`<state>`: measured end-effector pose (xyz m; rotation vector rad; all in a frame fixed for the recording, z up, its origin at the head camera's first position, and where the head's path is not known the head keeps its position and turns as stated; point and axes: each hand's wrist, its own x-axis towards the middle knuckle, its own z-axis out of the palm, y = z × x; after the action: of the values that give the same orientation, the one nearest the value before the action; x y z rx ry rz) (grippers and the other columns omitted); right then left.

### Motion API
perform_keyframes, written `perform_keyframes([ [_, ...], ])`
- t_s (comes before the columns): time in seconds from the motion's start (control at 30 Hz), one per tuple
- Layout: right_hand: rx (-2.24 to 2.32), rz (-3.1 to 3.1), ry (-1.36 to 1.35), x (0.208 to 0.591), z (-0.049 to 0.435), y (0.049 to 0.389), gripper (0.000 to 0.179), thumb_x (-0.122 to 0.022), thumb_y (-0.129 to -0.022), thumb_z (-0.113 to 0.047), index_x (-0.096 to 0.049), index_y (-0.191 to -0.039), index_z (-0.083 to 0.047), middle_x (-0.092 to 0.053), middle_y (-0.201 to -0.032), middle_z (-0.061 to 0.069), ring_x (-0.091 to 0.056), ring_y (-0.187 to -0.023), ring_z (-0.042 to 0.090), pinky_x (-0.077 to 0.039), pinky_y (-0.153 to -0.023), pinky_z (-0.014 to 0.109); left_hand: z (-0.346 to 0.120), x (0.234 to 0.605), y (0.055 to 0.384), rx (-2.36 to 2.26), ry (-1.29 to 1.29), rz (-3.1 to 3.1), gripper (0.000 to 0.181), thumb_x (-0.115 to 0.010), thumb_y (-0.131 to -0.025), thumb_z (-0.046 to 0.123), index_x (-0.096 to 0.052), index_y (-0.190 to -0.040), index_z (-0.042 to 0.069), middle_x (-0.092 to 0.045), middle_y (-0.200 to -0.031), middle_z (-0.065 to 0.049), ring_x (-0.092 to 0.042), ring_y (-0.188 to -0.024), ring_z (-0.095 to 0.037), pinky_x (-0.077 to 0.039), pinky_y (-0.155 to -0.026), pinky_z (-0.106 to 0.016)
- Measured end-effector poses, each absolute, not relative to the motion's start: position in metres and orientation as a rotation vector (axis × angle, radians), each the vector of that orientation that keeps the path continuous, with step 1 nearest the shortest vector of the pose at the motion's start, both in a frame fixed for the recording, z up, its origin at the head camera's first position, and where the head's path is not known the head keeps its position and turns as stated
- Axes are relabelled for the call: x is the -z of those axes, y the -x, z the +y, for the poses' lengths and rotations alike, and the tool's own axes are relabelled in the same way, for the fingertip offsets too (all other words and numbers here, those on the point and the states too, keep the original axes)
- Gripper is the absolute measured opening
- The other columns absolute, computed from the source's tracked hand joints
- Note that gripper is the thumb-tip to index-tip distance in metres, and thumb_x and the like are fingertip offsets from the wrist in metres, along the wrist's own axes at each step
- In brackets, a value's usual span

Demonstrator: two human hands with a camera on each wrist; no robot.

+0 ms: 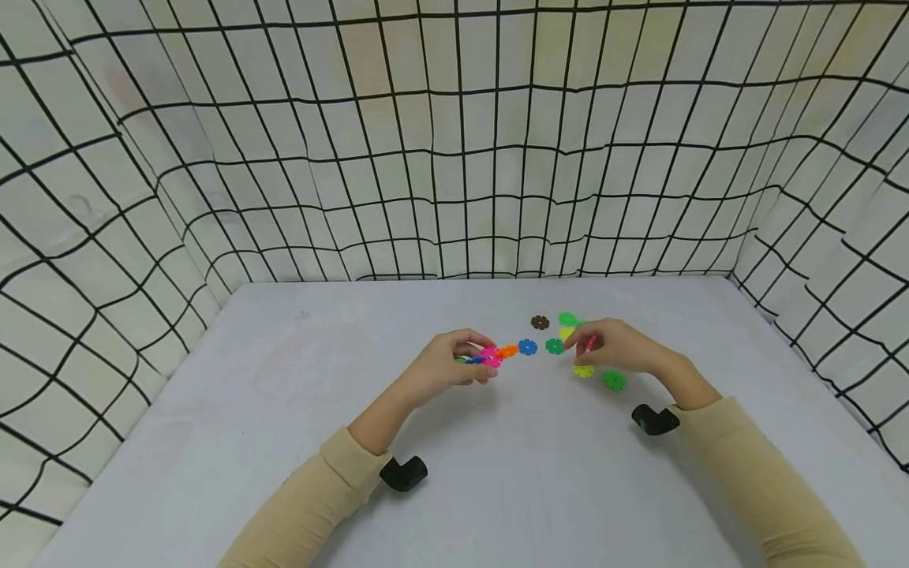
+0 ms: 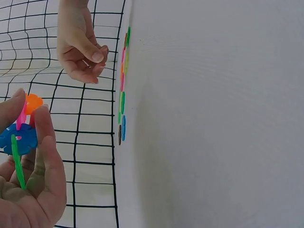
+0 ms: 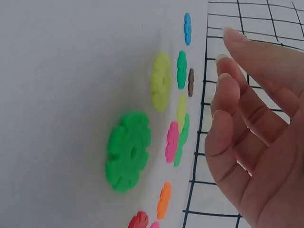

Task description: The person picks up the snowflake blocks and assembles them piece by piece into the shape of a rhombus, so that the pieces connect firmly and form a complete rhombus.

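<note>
My left hand (image 1: 447,361) holds a small chain of joined, notched plastic discs between thumb and fingers, above the table. A pink disc (image 1: 491,356) and an orange disc (image 1: 508,352) show in the head view. The left wrist view shows a blue disc (image 2: 24,141) and an edge-on green disc (image 2: 18,161). Over the loose discs hovers my right hand (image 1: 625,345), fingers loosely bent. No disc sits between its thumb and fingertips in the right wrist view. Beneath it lie a yellow disc (image 3: 161,81), a green disc (image 3: 129,152) and a pink disc (image 3: 172,142).
Other loose discs on the white table (image 1: 497,473) include a blue one (image 1: 528,347), a brown one (image 1: 540,323) and an orange one (image 3: 164,200). White walls with a black grid (image 1: 461,158) stand behind and at both sides. Each wrist bears a black mount (image 1: 403,473).
</note>
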<state>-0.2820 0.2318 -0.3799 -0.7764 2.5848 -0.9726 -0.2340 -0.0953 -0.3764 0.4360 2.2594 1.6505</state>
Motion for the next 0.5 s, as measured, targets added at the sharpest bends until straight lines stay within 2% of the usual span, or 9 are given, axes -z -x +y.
perform_keyframes([
  [0.5, 0.822, 2.502, 0.678, 0.388, 0.242, 0.293, 0.031, -0.083, -0.083, -0.009, -0.069, -0.110, -0.003, -0.054, -0.083, 0.001, -0.052, -0.080, 0.020, -0.041, -0.071, 0.033, -0.093, 0.376, 0.234, -1.619, -0.401, 2.287, 0.040, -0.080, -0.090, 0.014, -0.065, -0.127, 0.007, -0.072, -0.099, -0.006, -0.070, -0.093, -0.036, -0.057, -0.083, -0.040],
])
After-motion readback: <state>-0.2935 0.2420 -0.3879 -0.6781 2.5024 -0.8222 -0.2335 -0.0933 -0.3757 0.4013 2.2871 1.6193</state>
